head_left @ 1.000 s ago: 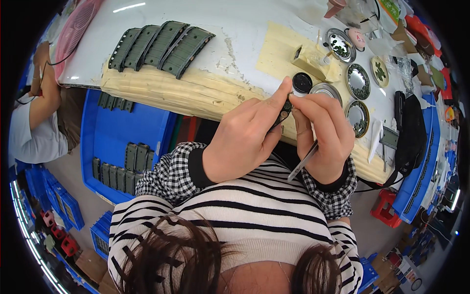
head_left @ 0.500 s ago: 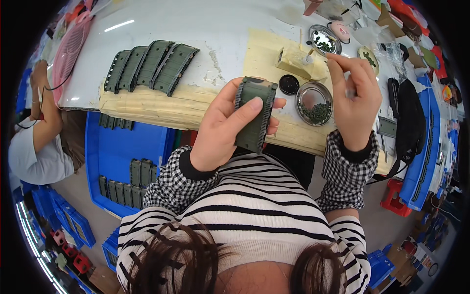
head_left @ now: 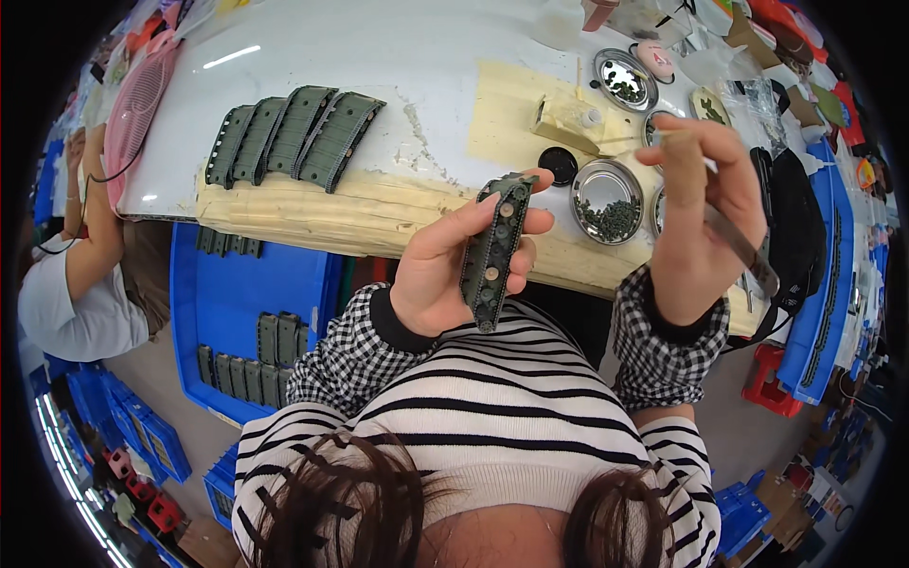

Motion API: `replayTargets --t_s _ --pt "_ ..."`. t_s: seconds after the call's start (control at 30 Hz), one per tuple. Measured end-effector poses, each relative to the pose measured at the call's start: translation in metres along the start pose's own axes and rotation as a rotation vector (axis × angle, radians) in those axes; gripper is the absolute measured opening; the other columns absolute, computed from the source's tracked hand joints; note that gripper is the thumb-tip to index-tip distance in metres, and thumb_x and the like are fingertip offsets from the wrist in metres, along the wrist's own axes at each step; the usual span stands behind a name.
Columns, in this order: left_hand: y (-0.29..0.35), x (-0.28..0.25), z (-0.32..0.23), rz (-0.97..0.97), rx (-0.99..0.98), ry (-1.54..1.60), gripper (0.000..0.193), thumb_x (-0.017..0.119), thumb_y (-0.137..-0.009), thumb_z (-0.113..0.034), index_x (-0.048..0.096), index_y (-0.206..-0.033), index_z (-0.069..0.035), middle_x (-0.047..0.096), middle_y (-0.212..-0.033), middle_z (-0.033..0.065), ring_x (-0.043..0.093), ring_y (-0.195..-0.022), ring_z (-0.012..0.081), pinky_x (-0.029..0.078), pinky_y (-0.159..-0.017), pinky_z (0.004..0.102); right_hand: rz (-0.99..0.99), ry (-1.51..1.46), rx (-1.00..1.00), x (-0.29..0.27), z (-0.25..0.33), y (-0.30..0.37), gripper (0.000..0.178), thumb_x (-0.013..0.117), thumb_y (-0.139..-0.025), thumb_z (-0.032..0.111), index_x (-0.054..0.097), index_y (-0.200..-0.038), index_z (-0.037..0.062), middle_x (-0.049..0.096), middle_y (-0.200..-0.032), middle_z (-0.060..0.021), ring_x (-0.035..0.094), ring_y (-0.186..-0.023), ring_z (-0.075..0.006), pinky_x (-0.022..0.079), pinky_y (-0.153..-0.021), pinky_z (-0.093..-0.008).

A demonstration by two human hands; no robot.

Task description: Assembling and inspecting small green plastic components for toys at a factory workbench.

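My left hand (head_left: 431,265) is wrapped round a green toy tank hull (head_left: 494,256), tilted so that its side with small round wheels and two pale discs shows. To the right, my right hand (head_left: 705,208) is raised above the table edge, its fingers closed on metal tweezers (head_left: 743,248); their rounded rear end sticks out beside the palm, and the tips are blurred. Between the hands a round metal dish (head_left: 604,180) holds many tiny dark green pieces. A black round lid (head_left: 558,167) lies left of that dish. Several similar hulls (head_left: 305,133) stand in a row at the left.
A small bottle (head_left: 589,117) is set in a yellow block (head_left: 559,121). Another metal dish (head_left: 608,66) lies behind it. Below the table's left edge is a blue tray (head_left: 222,293) with more hulls. A pink fan (head_left: 142,104) and another person (head_left: 80,293) are at the left.
The hull in my left hand has turned from its broad flat face to its wheeled side and come slightly lower. My right hand has moved a little right and turned, bringing the tweezers into sight.
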State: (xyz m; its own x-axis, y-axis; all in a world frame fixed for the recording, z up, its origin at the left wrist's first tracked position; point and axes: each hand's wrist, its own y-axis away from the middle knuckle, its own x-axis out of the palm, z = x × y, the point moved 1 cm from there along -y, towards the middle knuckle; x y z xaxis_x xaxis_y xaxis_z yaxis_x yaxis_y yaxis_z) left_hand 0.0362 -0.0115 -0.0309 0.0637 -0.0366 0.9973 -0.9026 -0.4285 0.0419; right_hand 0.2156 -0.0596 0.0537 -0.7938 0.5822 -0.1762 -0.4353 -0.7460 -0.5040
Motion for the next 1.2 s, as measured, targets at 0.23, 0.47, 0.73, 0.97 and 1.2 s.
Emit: replayTargets --t_s 0.23,0.47,0.73,0.97,1.2 --pt "0.003 0.003 0.003 -0.038 -0.023 0.048 0.052 0.044 -0.103 -0.026 0.033 -0.147 -0.001 0.067 -0.111 0.0137 0.063 -0.08 0.0191 0.058 -0.068 0.0293 0.11 -0.398 0.251 0.019 -0.011 0.021 0.019 0.058 -0.098 0.012 0.056 -0.104 -0.0062 0.063 -0.099 -0.0109 0.069 -0.086 -0.0168 0.058 -0.075 -0.0265" --pt "0.004 0.002 0.003 -0.014 -0.019 0.033 0.052 0.044 -0.103 -0.026 0.032 -0.148 -0.002 0.067 -0.111 0.0134 0.064 -0.081 0.0191 0.058 -0.068 0.0296 0.15 -0.355 0.214 0.019 -0.011 0.02 0.018 0.059 -0.098 0.011 0.056 -0.103 -0.0063 0.063 -0.098 -0.0114 0.071 -0.084 -0.0178 0.057 -0.073 -0.024" --pt "0.003 0.001 0.003 -0.009 -0.018 0.028 0.053 0.045 -0.103 -0.026 0.032 -0.148 -0.002 0.067 -0.111 0.0137 0.065 -0.081 0.0186 0.059 -0.069 0.0298 0.159 -0.341 0.208 0.02 -0.012 0.021 0.017 0.058 -0.098 0.009 0.056 -0.103 -0.0065 0.063 -0.098 -0.0108 0.071 -0.083 -0.0174 0.057 -0.074 -0.0242" --pt "0.005 0.002 -0.004 -0.036 0.024 -0.162 0.055 0.043 -0.103 -0.027 0.027 -0.149 -0.001 0.064 -0.116 0.0157 0.064 -0.084 0.0195 0.058 -0.074 0.0319 -0.054 -0.242 0.226 0.014 -0.02 0.007 0.015 0.065 -0.094 0.01 0.063 -0.102 -0.0028 0.062 -0.087 -0.001 0.065 -0.072 -0.0082 0.041 -0.055 -0.0169" --pt "0.005 0.015 -0.015 -0.071 0.14 -0.469 0.059 0.03 -0.106 -0.034 0.017 -0.153 -0.002 0.05 -0.135 0.0239 0.061 -0.108 0.0258 0.049 -0.1 0.0436 0.005 0.536 -0.247 0.004 -0.062 -0.012 0.01 0.07 -0.084 0.0 0.069 -0.094 0.0005 0.059 -0.082 -0.003 0.04 -0.056 -0.0072 0.032 -0.052 -0.0228"
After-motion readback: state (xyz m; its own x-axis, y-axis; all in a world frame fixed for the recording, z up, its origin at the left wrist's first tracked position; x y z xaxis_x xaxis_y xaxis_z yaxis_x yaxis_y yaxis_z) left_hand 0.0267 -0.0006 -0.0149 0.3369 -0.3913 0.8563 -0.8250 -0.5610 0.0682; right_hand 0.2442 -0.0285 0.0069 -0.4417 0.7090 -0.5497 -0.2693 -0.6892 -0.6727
